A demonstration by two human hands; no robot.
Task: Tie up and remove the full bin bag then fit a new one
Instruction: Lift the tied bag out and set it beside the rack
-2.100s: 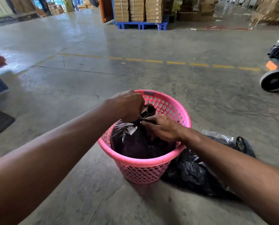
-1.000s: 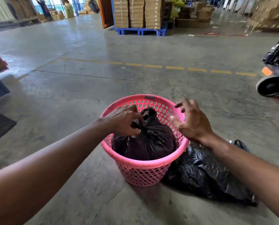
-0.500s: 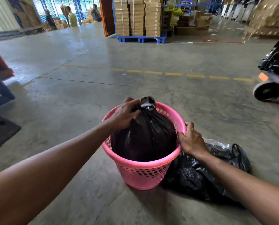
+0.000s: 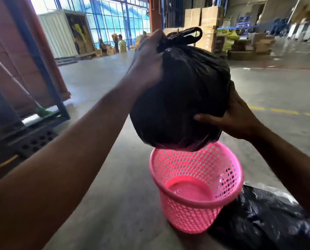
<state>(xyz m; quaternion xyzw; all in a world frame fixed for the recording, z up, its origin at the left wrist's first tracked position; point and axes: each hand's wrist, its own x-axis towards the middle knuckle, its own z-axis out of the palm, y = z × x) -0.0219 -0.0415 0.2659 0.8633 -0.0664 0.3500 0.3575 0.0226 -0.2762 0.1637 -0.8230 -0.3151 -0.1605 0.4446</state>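
Full black bin bag, knotted at top, hangs in the air directly above the pink mesh bin, clear of its rim. Left hand clamped on the neck just below the knot; right hand spread flat against the bag's side, steadying. Bin empty, unlined. Tying and lifting done. Loose black bags lie touching the bin; fitting one remains.
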